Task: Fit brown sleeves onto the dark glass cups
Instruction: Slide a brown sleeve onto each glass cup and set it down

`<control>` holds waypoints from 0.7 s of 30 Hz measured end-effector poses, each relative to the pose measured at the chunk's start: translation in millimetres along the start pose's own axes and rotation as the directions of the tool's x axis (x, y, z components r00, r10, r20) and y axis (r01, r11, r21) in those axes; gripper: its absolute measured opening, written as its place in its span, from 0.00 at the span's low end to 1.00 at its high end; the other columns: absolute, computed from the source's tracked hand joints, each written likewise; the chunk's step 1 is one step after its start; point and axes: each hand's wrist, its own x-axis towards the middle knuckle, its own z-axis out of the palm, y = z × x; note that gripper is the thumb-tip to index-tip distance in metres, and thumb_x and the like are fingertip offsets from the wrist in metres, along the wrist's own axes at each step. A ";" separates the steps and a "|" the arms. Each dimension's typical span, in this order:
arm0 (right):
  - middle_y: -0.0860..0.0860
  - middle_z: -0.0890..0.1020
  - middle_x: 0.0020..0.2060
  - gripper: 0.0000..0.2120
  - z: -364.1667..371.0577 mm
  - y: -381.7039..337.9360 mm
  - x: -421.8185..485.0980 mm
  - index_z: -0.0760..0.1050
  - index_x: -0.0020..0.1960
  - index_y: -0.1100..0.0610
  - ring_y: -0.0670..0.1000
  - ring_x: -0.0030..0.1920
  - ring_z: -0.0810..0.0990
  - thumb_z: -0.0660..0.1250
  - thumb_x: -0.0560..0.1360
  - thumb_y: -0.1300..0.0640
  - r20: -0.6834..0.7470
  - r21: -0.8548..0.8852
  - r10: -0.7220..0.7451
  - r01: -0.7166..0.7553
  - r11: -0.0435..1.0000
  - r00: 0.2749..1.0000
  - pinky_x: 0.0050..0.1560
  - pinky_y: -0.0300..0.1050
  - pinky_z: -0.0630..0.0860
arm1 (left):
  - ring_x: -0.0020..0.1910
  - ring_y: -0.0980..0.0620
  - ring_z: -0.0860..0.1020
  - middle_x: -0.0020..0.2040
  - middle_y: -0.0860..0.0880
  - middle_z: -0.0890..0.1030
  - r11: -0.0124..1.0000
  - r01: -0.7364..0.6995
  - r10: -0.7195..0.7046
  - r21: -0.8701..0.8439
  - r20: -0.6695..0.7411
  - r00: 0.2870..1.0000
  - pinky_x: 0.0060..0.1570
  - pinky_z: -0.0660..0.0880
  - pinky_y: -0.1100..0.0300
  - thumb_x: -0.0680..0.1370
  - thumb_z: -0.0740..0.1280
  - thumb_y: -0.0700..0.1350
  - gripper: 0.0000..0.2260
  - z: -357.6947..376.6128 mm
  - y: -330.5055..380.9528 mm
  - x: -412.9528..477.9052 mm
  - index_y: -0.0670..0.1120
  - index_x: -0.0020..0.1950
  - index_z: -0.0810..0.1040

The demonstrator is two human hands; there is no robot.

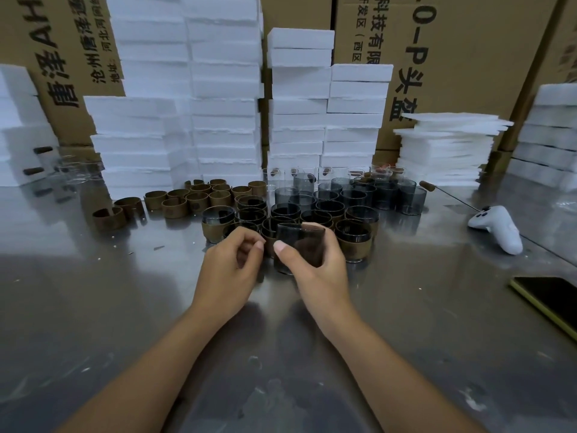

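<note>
Thumb and fingers of the right hand [318,276] wrap a dark glass cup [299,245], thumb on the near wall and the rest behind it. The cup is tipped a little, and whether its base still touches the bench [406,339] I cannot tell. No sleeve shows on this cup.

The left hand [228,270] sits just beside the cup with its fingers curled in and thumb meeting forefinger. Nothing shows between them, so I cannot say whether they pinch anything.

Sleeved cups [356,242] crowd right behind the held one, around the middle of the bench. Bare dark cups [412,198] stand further back towards the far edge. Loose brown sleeves [187,198] lie to the far left of that cluster, well apart from either hand.

The main risk I judge is the one-handed hold. Smooth glass gripped at a tilt could slip and strike the packed cups behind, chipping rims. A reach across for a sleeve could also drag a forearm through the front row. The sleeves look like split bands, so one pushed on crooked might spring off or sit skewed.
</note>
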 end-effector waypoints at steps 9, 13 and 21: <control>0.49 0.80 0.52 0.21 1.0 8.8 4.0 0.74 0.56 0.48 0.45 0.51 0.80 0.76 0.65 0.48 -0.081 -0.230 0.042 -0.059 0.971 0.996 0.51 0.42 0.78 | 0.48 0.62 0.77 0.47 0.58 0.79 0.992 -0.118 0.114 -0.046 -0.074 0.991 0.47 0.71 0.72 0.78 0.61 0.47 0.07 0.0 15.8 -2.3 0.50 0.53 0.76; 0.49 0.80 0.53 0.25 1.4 7.7 4.4 0.74 0.57 0.48 0.47 0.52 0.79 0.75 0.63 0.45 -0.083 -0.226 0.050 -0.067 0.972 0.995 0.52 0.44 0.78 | 0.56 0.61 0.74 0.55 0.60 0.76 0.973 -0.232 0.232 0.010 -0.033 0.972 0.55 0.69 0.70 0.78 0.57 0.51 0.14 0.0 19.5 -4.1 0.49 0.59 0.75; 0.48 0.79 0.54 0.26 0.9 7.3 2.8 0.73 0.59 0.48 0.45 0.52 0.79 0.76 0.64 0.48 -0.108 -0.181 0.017 -0.036 0.983 0.994 0.49 0.37 0.77 | 0.58 0.61 0.72 0.54 0.63 0.73 0.964 -0.264 0.263 0.021 0.065 0.963 0.56 0.70 0.65 0.78 0.56 0.51 0.14 1.9 19.7 -4.9 0.50 0.60 0.75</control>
